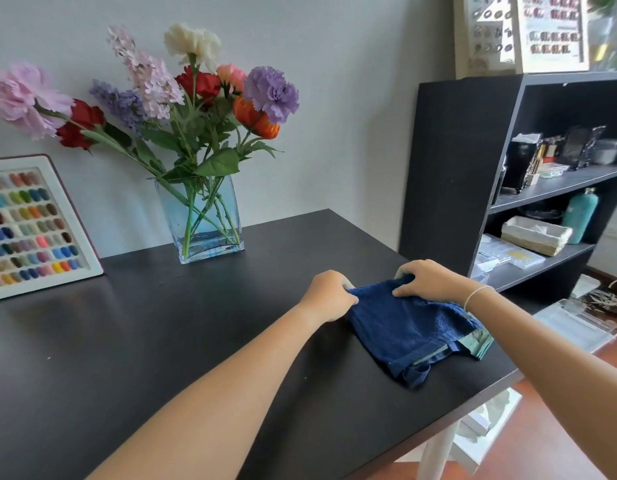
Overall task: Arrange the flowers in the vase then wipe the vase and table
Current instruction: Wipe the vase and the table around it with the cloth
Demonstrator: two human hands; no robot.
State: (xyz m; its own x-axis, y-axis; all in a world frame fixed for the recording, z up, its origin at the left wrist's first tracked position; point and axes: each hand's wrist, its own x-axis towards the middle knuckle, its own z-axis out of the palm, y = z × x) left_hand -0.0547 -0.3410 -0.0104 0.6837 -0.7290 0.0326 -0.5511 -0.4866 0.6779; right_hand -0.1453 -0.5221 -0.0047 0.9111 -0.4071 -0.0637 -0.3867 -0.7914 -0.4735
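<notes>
A clear blue-tinted glass vase (206, 220) stands at the back of the black table (144, 341), against the wall. It holds a bunch of flowers (182, 98) in pink, red, purple, white and orange. A dark blue towel (411, 327) lies folded near the table's right edge. My left hand (329, 295) pinches its far left corner. My right hand (428, 278) grips its far right corner. Both hands rest on the table with the towel between them.
A white framed board of coloured nail samples (33, 226) leans on the wall at the left. A black shelf unit (456, 174) with boxes, a basket and a teal bottle stands right of the table. The table's right edge runs just past the towel.
</notes>
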